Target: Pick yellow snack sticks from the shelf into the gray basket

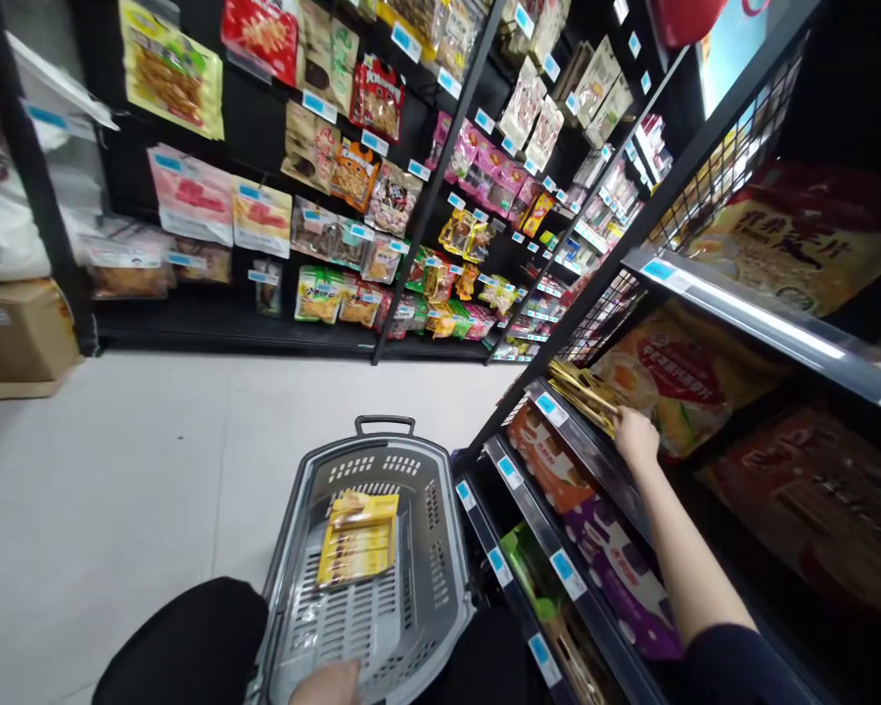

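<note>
My right hand [636,439] reaches out to the shelf on the right. Its fingers are closed on the near end of some flat yellow packets [583,394], which lie stacked at the shelf's front edge. Below, a grey plastic shopping basket [431,578] stands between my knees, its far handle [385,425] upright. A yellow packet [359,540] with a picture on it lies inside, toward the basket's far half. At the bottom of the view, my left hand [327,683] is over the near end of the basket; its fingers are blurred and partly cut off.
Large food bags [668,377] stand behind the yellow packets. Lower shelves hold orange [547,455] and purple packages [617,578]. A metal shelf edge [764,318] juts out above my right forearm. Bagged snacks [319,294] hang across the aisle. A cardboard box [19,343] sits at left on the pale floor [154,470].
</note>
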The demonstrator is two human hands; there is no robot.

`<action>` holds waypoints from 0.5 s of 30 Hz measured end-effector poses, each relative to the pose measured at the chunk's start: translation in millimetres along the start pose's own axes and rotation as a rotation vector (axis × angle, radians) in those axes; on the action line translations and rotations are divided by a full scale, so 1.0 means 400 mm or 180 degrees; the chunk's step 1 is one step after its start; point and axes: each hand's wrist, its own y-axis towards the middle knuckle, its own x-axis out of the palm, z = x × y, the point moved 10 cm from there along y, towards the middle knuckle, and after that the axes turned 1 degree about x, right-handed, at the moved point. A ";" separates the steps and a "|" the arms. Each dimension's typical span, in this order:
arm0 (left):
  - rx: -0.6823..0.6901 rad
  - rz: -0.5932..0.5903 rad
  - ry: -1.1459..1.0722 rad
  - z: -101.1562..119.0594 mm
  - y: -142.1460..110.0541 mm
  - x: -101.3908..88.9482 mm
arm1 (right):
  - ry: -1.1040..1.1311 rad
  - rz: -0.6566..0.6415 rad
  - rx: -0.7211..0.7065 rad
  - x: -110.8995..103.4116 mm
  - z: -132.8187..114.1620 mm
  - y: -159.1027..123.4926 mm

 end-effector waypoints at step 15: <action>0.1333 -0.0273 -0.4991 0.170 -0.002 -0.072 | 0.5540 -0.2514 0.1654 0.435 -0.440 -1.004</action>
